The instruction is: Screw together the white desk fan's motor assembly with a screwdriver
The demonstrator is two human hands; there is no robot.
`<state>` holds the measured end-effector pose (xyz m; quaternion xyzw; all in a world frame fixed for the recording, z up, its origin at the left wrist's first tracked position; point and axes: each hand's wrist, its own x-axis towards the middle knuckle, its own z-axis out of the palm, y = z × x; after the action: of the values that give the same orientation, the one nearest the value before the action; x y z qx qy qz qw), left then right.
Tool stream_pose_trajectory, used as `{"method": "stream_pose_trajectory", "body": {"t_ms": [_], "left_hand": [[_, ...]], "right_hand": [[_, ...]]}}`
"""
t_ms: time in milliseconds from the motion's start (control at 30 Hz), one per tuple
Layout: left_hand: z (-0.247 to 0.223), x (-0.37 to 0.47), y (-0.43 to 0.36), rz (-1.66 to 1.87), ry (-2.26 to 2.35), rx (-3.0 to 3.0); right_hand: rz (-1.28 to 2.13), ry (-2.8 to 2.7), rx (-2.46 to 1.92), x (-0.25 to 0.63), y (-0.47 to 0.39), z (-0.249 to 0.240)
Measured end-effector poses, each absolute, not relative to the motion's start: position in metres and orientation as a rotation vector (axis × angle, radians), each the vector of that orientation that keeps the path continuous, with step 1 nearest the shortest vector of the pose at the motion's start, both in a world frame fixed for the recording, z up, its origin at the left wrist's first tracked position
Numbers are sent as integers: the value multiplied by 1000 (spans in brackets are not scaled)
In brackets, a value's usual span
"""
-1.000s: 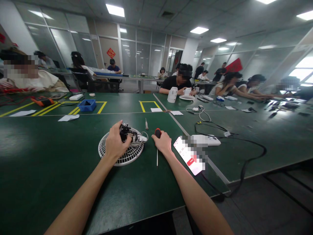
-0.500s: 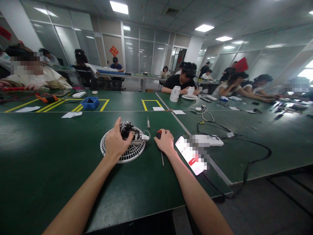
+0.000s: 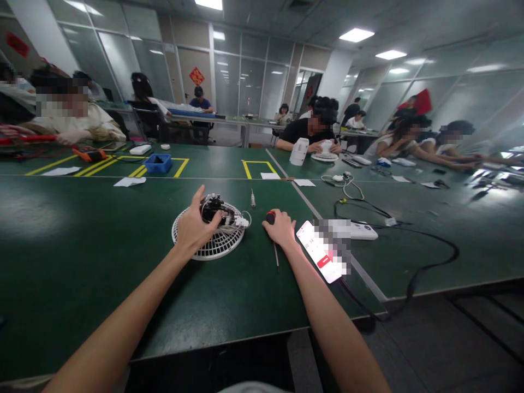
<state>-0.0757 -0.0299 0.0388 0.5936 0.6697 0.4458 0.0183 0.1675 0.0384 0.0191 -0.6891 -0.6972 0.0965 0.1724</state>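
Observation:
A white round fan grille (image 3: 216,250) lies on the green table, with a black fan motor (image 3: 212,208) and white wiring on top of it. My left hand (image 3: 192,226) grips the motor from its left side, the thumb across the near side and a finger pointing up. To the right, my right hand (image 3: 281,228) is closed over the red and black handle of a screwdriver (image 3: 277,256), whose shaft points toward me along the tabletop. Between the hands and farther back lies a small, pale-handled screwdriver (image 3: 252,198).
A lit phone (image 3: 317,252) and a white power strip (image 3: 360,231) lie right of my right arm. Black cable (image 3: 442,245) loops across the right side. Farther back are a blue bin (image 3: 158,164), paper slips and a white fan part (image 3: 299,152). Several people sit around the tables.
The camera view has shifted slightly, so the table sits a little higher and farther right in part. Both hands keep their holds, with no clear movement against the table.

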Motion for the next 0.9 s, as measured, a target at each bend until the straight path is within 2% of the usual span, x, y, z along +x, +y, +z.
{"method": "stream_pose_trajectory", "body": {"t_ms": [367, 900], "left_hand": [[48, -123, -37, 1452, 2037, 1701], [59, -237, -79, 1323, 2622, 1277]], "right_hand": [[255, -2065, -1955, 165, 36, 28], [234, -2188, -1972, 158, 34, 27]]}}
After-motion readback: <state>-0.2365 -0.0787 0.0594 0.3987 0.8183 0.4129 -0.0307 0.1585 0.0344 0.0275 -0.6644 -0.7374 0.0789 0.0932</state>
